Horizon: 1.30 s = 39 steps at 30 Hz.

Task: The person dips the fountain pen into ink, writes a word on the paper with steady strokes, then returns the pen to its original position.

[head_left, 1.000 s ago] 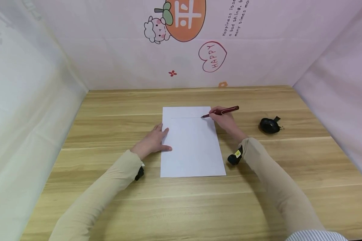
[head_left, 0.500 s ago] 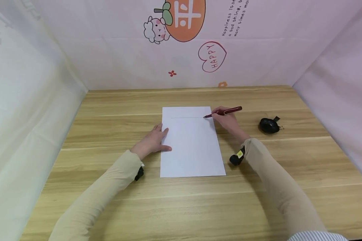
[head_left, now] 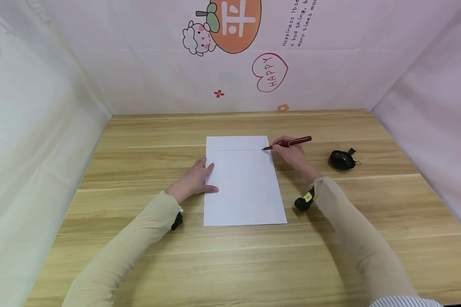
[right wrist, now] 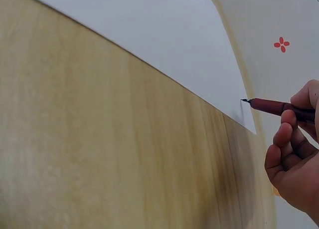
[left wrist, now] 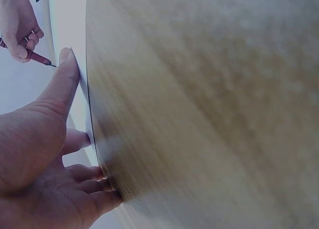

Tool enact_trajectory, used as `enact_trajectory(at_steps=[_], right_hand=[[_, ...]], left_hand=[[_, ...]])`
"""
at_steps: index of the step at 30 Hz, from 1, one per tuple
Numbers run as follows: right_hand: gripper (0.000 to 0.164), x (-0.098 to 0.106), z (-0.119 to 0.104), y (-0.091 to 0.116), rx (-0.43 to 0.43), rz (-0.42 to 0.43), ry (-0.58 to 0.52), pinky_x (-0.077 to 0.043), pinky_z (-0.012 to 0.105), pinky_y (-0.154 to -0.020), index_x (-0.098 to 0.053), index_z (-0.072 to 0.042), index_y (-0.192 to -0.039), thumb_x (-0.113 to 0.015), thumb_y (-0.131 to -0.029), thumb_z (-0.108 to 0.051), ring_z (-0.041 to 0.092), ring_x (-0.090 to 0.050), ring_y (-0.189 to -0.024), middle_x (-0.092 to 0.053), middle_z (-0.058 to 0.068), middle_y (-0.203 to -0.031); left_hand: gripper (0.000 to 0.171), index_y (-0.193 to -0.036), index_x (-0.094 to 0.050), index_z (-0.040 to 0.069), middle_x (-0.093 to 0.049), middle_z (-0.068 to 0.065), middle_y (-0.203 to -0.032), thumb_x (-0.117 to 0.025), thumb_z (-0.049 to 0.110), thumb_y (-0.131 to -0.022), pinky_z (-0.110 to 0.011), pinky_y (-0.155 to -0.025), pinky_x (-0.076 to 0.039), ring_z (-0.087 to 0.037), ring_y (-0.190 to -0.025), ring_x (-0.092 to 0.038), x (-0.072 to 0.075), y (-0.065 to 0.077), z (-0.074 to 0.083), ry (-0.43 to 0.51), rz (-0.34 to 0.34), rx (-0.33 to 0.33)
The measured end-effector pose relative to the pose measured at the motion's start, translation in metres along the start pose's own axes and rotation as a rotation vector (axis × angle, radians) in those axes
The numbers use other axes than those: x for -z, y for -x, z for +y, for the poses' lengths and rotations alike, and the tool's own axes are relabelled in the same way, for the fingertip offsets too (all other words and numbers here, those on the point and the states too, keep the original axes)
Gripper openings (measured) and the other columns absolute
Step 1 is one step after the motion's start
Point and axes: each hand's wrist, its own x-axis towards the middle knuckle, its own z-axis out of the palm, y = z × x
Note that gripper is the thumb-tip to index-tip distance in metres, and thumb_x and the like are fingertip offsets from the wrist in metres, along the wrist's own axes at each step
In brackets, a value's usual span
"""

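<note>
Both arms are extended forward from the lower edge of the head view, clad in beige sleeves. The left hand (head_left: 194, 180) is laid flat, palm down, with its fingers (left wrist: 75, 141) straight and spread and the thumb stretched away from them. The right hand (head_left: 292, 154) is held farther forward, resting on its outer edge, with the fingers (right wrist: 281, 136) curled inward and pinched together with the thumb. A small dark device is worn at each wrist.

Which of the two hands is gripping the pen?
The right hand grips the dark red pen, tip at the paper's right edge; the left hand lies flat, pressing the paper's left edge.
</note>
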Motion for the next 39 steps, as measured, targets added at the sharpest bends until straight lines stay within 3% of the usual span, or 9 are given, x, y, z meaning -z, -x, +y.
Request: enact_trajectory(at_steps=[11,21,31,39], right_hand=[[0.020,0.004,0.003,0.001,0.008,0.023,-0.018,-0.037,0.023,-0.062,-0.066,-0.006,-0.099,-0.060,-0.085,-0.019,0.011,-0.045,-0.069,-0.054,-0.012,-0.070],[0.023,0.009,0.004,0.005,0.010,0.025,0.015,-0.036,0.026,-0.066,-0.065,-0.005,-0.101,-0.059,-0.087,-0.022,0.014,-0.045,-0.075,-0.056,-0.011,-0.076],[0.022,0.012,0.006,0.004,0.006,0.031,0.010,-0.039,0.022,-0.064,-0.066,-0.006,-0.101,-0.060,-0.088,-0.023,0.009,-0.048,-0.070,-0.063,0.011,-0.088],[0.023,0.013,0.008,0.004,0.020,0.020,0.018,-0.039,0.020,-0.062,-0.066,-0.005,-0.102,-0.059,-0.088,-0.023,0.006,-0.048,-0.067,-0.062,0.007,-0.083]], left_hand=[[0.087,-0.148,-0.023,0.003,-0.003,-0.027,-0.155,-0.067,0.042,-0.084,-0.048,-0.118,-0.018,-0.040,-0.145,-0.007,0.001,-0.001,0.001,-0.005,-0.014,0.010],[0.087,-0.148,-0.023,0.002,-0.004,-0.027,-0.155,-0.067,0.042,-0.084,-0.047,-0.117,-0.019,-0.039,-0.145,-0.007,0.001,0.001,0.002,-0.010,-0.015,0.009],[0.086,-0.147,-0.024,0.001,-0.005,-0.029,-0.155,-0.066,0.042,-0.084,-0.048,-0.117,-0.021,-0.041,-0.145,-0.008,0.003,0.002,0.003,-0.012,-0.005,-0.004],[0.086,-0.147,-0.025,0.000,-0.006,-0.029,-0.154,-0.067,0.042,-0.084,-0.048,-0.117,-0.021,-0.041,-0.145,-0.009,0.004,0.003,0.004,-0.015,-0.006,-0.006]])
